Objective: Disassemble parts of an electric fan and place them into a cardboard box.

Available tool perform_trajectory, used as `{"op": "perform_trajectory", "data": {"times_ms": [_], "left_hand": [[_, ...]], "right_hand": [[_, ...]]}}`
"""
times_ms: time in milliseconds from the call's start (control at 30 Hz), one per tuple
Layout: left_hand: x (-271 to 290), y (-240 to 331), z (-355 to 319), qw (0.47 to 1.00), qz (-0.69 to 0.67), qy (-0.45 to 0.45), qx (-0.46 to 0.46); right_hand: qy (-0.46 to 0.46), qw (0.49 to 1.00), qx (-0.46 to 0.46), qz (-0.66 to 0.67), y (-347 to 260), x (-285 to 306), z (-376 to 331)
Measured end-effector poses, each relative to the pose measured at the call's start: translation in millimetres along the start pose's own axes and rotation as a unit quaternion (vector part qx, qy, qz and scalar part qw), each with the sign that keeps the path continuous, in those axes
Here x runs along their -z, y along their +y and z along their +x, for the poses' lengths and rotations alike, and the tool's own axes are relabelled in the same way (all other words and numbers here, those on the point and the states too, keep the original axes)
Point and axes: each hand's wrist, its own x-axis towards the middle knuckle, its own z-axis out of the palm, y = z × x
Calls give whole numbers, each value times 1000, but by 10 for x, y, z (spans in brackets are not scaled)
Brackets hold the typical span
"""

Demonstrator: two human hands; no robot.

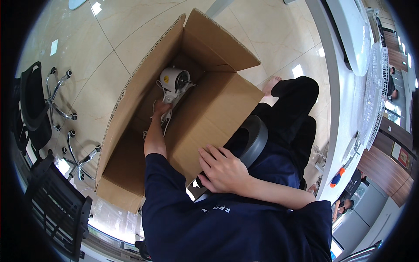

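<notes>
A deep brown cardboard box [218,111] stands open on the floor to my left. Inside it lies a white fan motor head [171,78] with a round housing, a thin metal shaft, a yellow sticker and a white cord. My left hand [161,109] reaches down into the box, its fingers closed round the white neck below the housing; the far fingers are partly hidden. My right hand [222,169] lies on the near box flap by its edge, fingers spread and holding nothing.
Black office chairs [35,105] with chrome wheeled bases stand on the tiled floor at left. A white table [334,109] runs along the right, bearing clear fan guards [377,87] and an orange-and-blue screwdriver [337,177]. Other people are visible at far right.
</notes>
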Motion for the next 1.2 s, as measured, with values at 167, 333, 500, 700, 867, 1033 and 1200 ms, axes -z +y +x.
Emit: {"op": "perform_trajectory", "data": {"times_ms": [167,333,500,700,867,1033,1200], "left_hand": [[86,-535,196,998,33,27,-41],[13,-495,77,980,62,187,2],[-275,-227,-2,942,129,310,-21],[-378,32,-102,892,203,379,-142],[-172,248,-163,919,116,355,-127],[89,366,-338,935,89,207,-274],[576,1301,-1798,914,-57,190,-355]], "right_hand": [[3,1000,19,14,-42,67,-17],[-11,1000,6,19,-19,20,-11],[7,1000,10,9,-29,42,24],[13,1000,6,9,-53,17,32],[40,999,13,17,-5,-9,31],[49,997,10,65,48,-127,44],[132,989,51,42,77,-205,107]]}}
